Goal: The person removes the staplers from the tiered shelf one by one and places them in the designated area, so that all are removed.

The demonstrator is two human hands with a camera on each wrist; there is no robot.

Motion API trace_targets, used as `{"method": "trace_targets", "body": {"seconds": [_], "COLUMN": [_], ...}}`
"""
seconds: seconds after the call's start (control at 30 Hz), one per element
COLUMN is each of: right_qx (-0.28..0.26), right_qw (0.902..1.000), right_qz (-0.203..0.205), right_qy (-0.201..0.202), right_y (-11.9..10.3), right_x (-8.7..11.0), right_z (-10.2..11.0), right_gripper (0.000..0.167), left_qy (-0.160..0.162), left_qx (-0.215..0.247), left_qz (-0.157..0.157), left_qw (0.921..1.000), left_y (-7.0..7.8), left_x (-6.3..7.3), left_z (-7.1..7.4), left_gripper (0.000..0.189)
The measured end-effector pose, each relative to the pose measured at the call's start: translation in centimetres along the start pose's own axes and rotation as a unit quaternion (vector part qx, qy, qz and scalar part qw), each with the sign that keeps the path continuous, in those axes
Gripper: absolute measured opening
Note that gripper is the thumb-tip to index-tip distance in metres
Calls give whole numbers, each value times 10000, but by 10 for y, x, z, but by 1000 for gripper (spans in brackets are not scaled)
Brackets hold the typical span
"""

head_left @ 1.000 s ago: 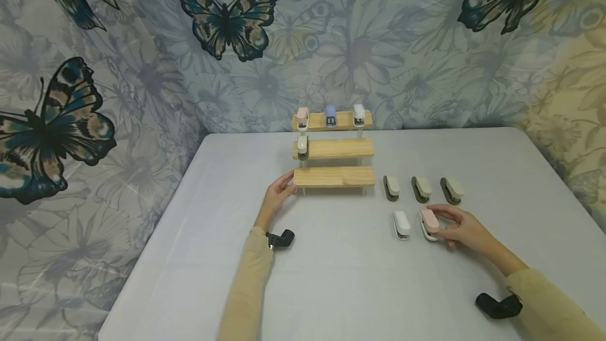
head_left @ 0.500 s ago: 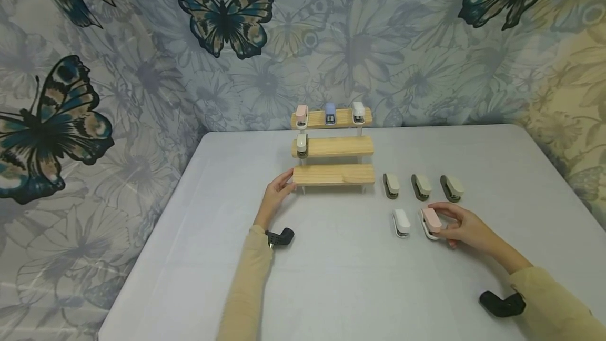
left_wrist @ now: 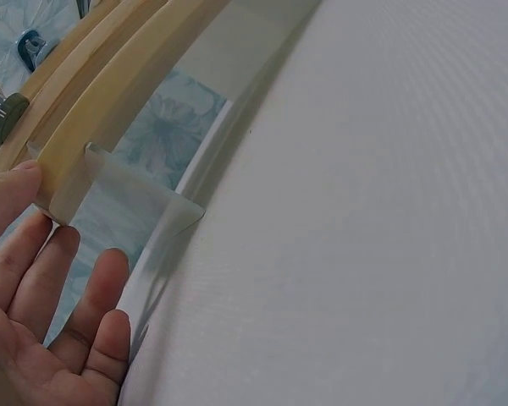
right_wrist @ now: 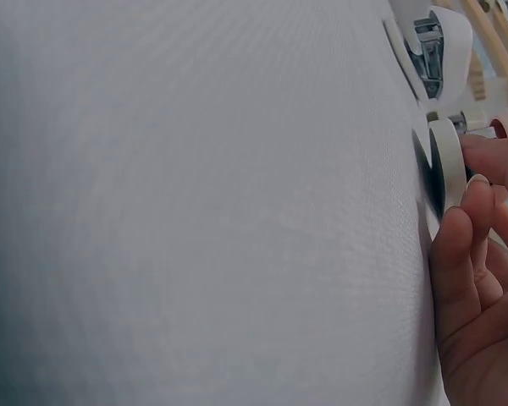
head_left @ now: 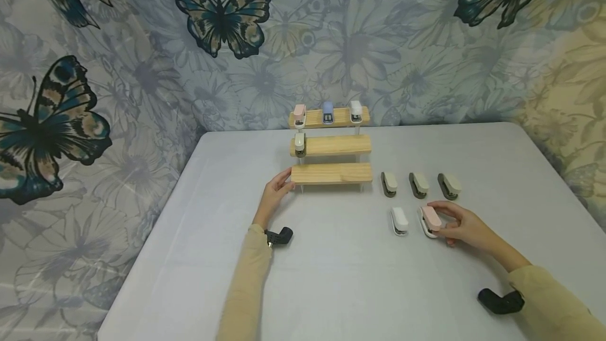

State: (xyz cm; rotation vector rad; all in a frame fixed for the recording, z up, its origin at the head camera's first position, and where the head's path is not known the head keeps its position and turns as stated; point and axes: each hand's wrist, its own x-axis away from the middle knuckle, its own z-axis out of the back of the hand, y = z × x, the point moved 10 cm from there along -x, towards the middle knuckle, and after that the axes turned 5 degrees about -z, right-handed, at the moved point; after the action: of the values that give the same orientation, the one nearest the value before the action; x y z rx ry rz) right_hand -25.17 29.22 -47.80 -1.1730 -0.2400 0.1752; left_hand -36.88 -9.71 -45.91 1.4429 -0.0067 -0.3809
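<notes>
The right hand [head_left: 461, 225] pinches a pink mini stapler [head_left: 430, 221] between thumb and fingertips as it lies on the grey table [head_left: 331, 278], just beside a white mini stapler [head_left: 399, 220]; three beige mini staplers [head_left: 420, 184] lie in a row behind them. The left hand [head_left: 276, 193], fingers relaxed and straight, rests against the left end of the three-tier wooden display stand [head_left: 331, 172]. Possible faults: a shallow pinch on the smooth casing could let the pink stapler slip or swing into the white one; a push from the left hand could shift the light stand and topple its load. Contents of stand: top tier, pink, blue and white staplers [head_left: 327, 112]; middle tier, one pale stapler [head_left: 300, 143] at the left end; bottom tier, none.
</notes>
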Motion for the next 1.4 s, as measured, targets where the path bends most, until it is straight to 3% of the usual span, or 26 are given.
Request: {"method": "trace_targets", "body": {"seconds": [0.33, 0.77, 1.4], "right_qx": [126, 71, 309], "right_qw": [9995, 9988, 9989], "right_qz": [50, 362, -131], "right_qy": [289, 325, 319], "right_y": [-1, -6, 2], "right_x": [3, 4, 4], "right_z": [6, 5, 4], "right_gripper": [61, 61, 66], "left_qy": [45, -17, 14], "left_qx": [-33, -9, -64], "left_qz": [64, 16, 42], "left_qw": [10000, 10000, 10000], "left_y": [2, 4, 3], "left_x": [1, 1, 1], "left_z": [1, 0, -1], "left_gripper": [44, 45, 45]}}
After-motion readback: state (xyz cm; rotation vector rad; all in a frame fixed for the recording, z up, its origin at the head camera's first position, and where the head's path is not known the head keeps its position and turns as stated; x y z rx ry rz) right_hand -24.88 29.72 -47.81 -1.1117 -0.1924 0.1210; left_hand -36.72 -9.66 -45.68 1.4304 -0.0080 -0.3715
